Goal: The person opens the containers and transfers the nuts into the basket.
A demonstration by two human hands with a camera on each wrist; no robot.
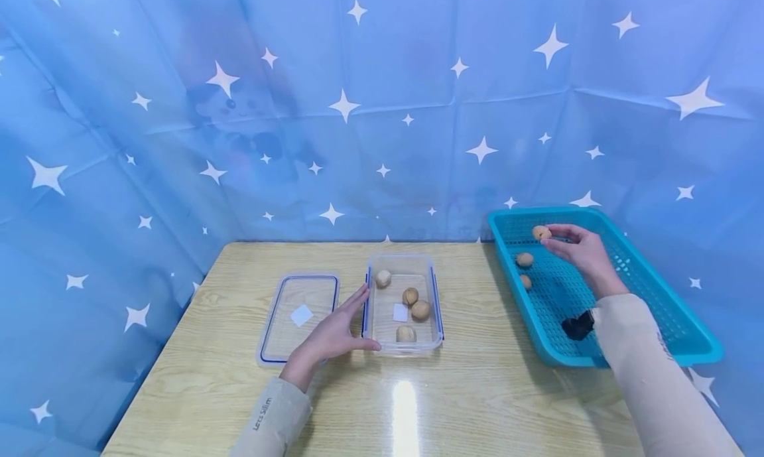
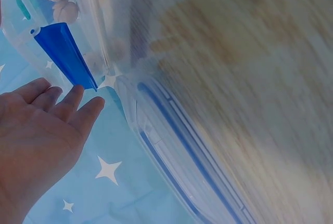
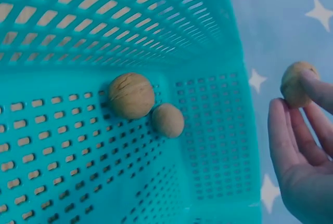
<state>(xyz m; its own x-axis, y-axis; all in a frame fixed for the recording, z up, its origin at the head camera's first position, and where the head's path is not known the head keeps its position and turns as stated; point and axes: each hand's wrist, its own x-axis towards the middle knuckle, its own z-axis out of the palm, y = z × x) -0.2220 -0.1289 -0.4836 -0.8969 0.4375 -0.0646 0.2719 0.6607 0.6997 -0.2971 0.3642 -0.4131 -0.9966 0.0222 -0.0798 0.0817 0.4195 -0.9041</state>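
Observation:
Between the thumb and fingers of my right hand is a walnut, held over the far part of a teal plastic basket. In the right wrist view the same walnut shows pinched at the fingertips. Two more walnuts lie on the basket floor. My left hand rests with spread, straight fingers along the left side of a clear plastic box. Several walnuts sit inside that box. The left wrist view shows the fingertips by its blue side latch.
A clear lid with a blue seal lies on the wooden table, left of the box. White square labels show on the lid and box. A blue star-patterned curtain hangs behind the table.

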